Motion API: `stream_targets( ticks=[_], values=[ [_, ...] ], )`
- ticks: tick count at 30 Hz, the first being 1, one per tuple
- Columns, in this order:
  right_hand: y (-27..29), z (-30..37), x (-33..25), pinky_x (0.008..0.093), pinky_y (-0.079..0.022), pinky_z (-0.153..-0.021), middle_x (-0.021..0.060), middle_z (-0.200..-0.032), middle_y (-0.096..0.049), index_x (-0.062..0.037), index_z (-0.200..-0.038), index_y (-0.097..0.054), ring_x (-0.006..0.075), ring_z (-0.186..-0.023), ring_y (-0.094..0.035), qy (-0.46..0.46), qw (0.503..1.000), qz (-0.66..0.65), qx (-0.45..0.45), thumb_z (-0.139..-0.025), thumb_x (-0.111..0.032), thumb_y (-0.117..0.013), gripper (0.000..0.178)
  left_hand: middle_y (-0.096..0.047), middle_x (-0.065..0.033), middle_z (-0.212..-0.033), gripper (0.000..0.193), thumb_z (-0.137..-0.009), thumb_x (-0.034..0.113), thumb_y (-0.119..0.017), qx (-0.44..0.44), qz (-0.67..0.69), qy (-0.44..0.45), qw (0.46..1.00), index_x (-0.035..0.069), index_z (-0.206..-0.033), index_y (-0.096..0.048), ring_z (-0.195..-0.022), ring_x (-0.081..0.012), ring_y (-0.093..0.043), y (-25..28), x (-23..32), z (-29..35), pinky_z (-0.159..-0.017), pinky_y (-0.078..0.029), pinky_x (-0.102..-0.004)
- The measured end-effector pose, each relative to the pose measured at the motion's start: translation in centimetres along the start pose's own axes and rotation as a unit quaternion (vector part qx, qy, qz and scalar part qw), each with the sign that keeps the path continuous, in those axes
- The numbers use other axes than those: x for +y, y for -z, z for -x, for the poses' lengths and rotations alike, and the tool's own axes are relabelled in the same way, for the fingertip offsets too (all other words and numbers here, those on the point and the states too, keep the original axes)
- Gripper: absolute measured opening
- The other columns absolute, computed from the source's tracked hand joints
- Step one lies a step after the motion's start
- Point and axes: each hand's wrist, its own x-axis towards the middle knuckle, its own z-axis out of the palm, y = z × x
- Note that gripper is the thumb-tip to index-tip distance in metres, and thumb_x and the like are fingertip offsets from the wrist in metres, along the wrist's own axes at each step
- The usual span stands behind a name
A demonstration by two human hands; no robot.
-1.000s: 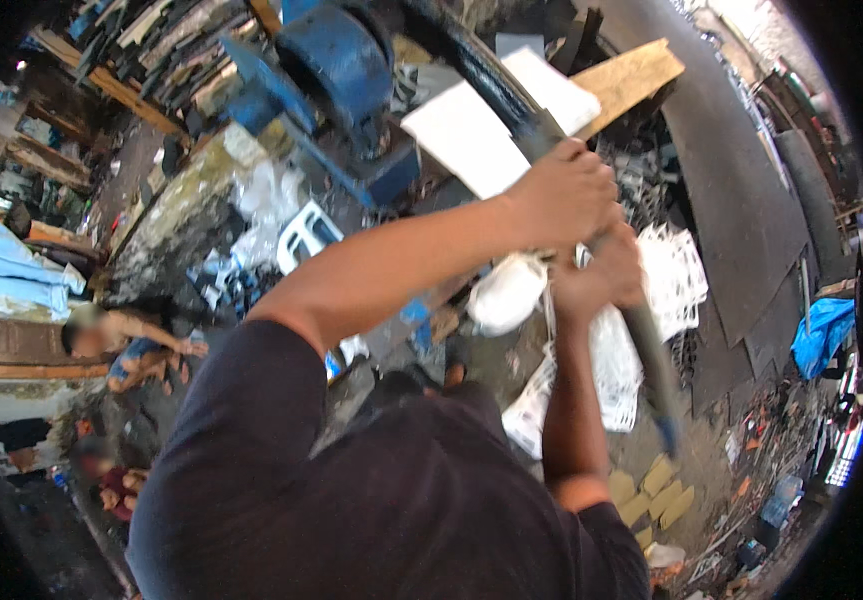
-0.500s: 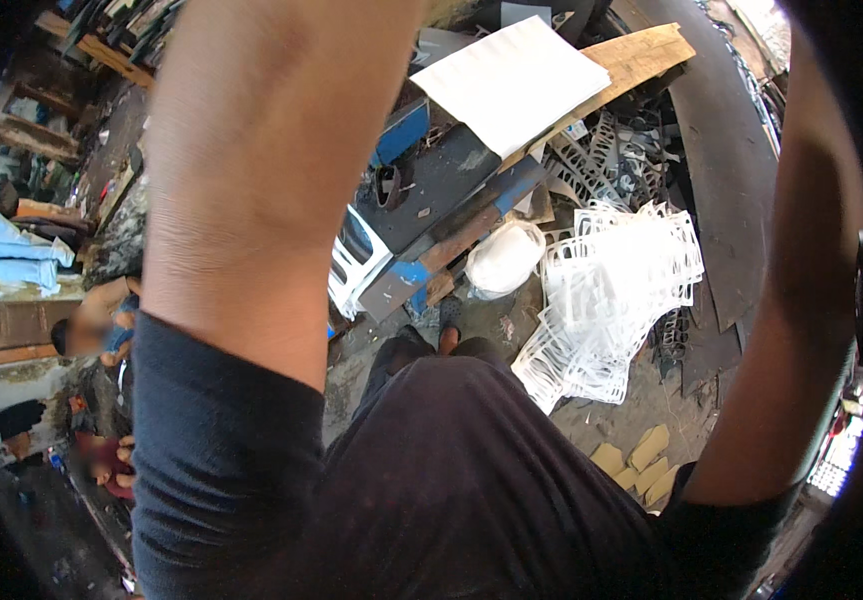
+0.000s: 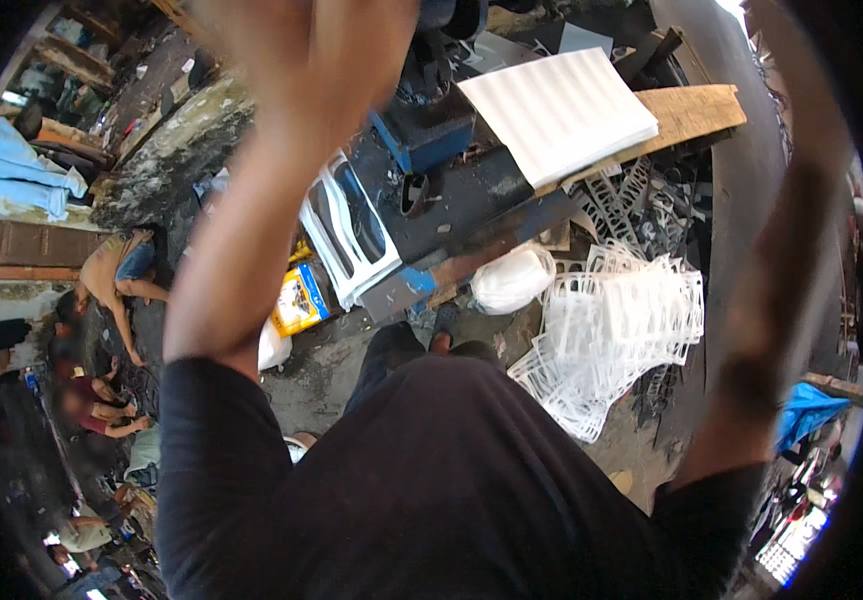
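Note:
Both my arms are raised toward the top of the head view. My left hand [image 3: 326,55] is smeared by motion at the upper edge, and its fingers cannot be made out. It is nearest to a dark machine with a blue base [image 3: 426,135]. My right forearm [image 3: 786,240] rises at the right, and its hand lies outside the picture. A stack of white sheets [image 3: 561,115] rests on the dark bench [image 3: 476,195] and a wooden board [image 3: 691,108]. White cut-out sheets with slots [image 3: 351,235] lie at the bench's left end.
On the floor, a heap of white cut-out sheets [image 3: 621,315] spreads beside a white bundle [image 3: 513,278]. Dark scraps [image 3: 666,195] lie behind them. A yellow and blue package [image 3: 301,300] stands left of the bench. Several people, one bending [image 3: 111,275], are at far left.
My left arm has moved farther from the camera, uncovering the bench's left end and the yellow package. The view has shifted, showing the machine and a blue sheet at right.

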Motion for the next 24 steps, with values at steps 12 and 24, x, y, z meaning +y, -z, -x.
stream_targets(
  ticks=[12, 24],
  values=[
    [-30.2, 30.3, -6.6, 0.0335, -0.051, -0.084, 0.0084, -0.102, -0.061, -0.0003, -0.114, -0.056, 0.0191, -0.092, -0.062, -0.669, 0.429, -0.579, -0.182, -0.094, -0.02, -0.063, 0.029, -0.052, -0.0152, -0.135, 0.069, -0.08, 0.045, -0.071, -0.701, -0.112, 0.255, 0.656, 0.003, -0.131, -0.053, -0.14, -0.0325, -0.033, 11.2, 7.4, 32.3, -0.114, -0.011, -0.0641],
    [-30.8, 31.4, -14.2, 0.04, -0.052, -0.089, 0.0092, -0.116, -0.061, 0.0011, -0.12, -0.054, 0.0234, -0.104, -0.061, -0.687, 0.358, -0.616, -0.144, -0.097, -0.018, -0.06, 0.031, -0.064, -0.0262, -0.114, 0.095, -0.078, 0.062, -0.07, -0.399, 0.1, 0.759, 0.504, -0.013, -0.132, -0.047, -0.109, -0.03, -0.062, 15.4, 4.5, 34.8, -0.087, -0.049, -0.0372]
  ],
)
